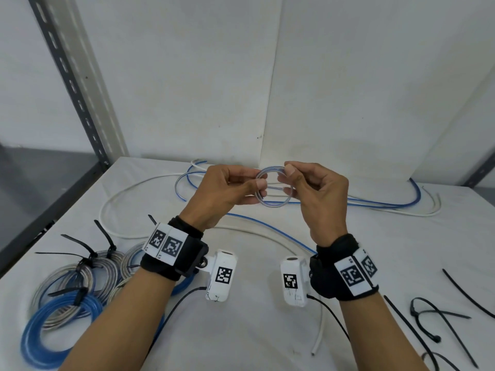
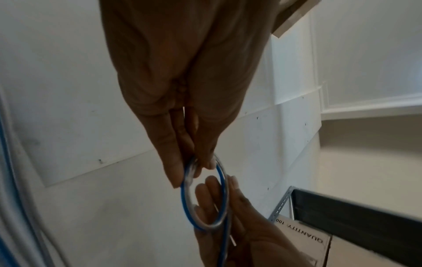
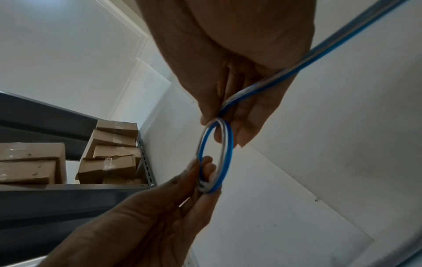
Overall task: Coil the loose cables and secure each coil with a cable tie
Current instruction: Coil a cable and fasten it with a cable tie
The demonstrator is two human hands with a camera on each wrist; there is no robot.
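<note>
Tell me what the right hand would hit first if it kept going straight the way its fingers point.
Probably the left hand: the right hand points across the small cable loop that both pinch, so the left fingers come next. Depth is unclear.

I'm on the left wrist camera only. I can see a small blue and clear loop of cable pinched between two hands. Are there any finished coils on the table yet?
Observer: Yes. The head view shows tied coils on the left side of the table, each with black ties cinched round it.
Operator: Any spare ties left?
Observer: Yes, several loose cable ties lie on the right side of the table.
Operator: How much cable is still uncoiled?
Observer: Most of it, as far as I can tell. The loop is small, and long runs of loose cable lie across the table beyond it.
</note>
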